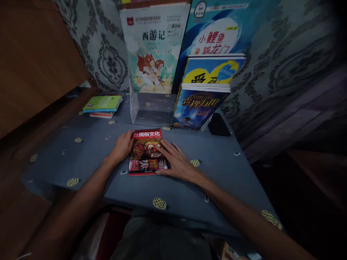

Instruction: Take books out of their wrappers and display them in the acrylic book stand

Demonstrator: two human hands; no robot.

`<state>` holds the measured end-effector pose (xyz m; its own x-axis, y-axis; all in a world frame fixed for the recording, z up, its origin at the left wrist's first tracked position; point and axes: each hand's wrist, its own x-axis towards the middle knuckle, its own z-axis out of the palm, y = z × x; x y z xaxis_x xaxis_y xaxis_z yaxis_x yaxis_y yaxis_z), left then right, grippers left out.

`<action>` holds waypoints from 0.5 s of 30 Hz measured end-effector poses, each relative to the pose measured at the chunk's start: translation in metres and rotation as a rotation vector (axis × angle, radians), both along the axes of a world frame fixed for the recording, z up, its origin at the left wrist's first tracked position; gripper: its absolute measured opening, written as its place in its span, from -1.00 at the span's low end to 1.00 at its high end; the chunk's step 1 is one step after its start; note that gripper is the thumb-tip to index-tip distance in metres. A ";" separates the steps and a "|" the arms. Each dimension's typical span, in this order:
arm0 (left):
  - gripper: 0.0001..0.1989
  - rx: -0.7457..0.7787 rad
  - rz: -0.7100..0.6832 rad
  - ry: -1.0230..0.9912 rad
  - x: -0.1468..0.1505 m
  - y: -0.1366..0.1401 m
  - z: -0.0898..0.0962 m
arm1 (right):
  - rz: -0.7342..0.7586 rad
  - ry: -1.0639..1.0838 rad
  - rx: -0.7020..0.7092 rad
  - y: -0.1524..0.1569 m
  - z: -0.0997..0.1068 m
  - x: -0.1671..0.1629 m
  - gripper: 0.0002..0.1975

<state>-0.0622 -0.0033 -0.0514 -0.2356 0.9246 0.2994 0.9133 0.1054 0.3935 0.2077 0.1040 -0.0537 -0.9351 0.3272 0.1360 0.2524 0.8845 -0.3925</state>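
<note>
A small book (146,153) with a red and black cover and a painted mask picture lies closed, cover up, on the table. At its upper left edge is my left hand (121,147), with bent fingers pressed together around that edge; their undersides are hidden. My right hand (177,162) lies over the right side of the same book, fingers stretched out and spread on the cover, with the thumb near the bottom edge.
Beyond the book stands a clear rack (151,108) with a white-and-green book (154,54). To its right are several upright books, a blue one (195,108) in front, and a dark flat object (219,124). A stack of books (103,104) sits at the left. Pineapple-print cloth (89,155) covers the table.
</note>
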 end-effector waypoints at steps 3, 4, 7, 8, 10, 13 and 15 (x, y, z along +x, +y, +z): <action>-0.62 0.002 -0.003 0.005 0.000 0.000 -0.001 | 0.023 -0.028 0.017 -0.002 0.001 0.004 0.06; -0.63 0.006 -0.003 0.001 -0.001 0.000 -0.001 | 0.026 -0.032 0.023 -0.002 0.001 0.005 0.06; -0.64 0.016 0.006 -0.013 -0.001 0.000 -0.002 | 0.025 -0.029 0.043 -0.002 0.000 0.006 0.03; -0.64 0.017 0.008 -0.019 -0.001 0.000 -0.001 | 0.023 -0.028 0.047 -0.002 0.000 0.006 0.02; -0.64 0.024 0.010 -0.033 0.000 -0.001 -0.001 | 0.023 -0.026 0.051 -0.002 0.000 0.006 0.00; -0.64 0.039 0.007 -0.051 0.000 -0.001 0.000 | 0.031 -0.027 0.042 -0.002 0.000 0.006 -0.02; -0.64 0.039 0.002 -0.056 0.000 -0.002 0.000 | 0.037 -0.026 0.033 -0.002 0.001 0.006 -0.03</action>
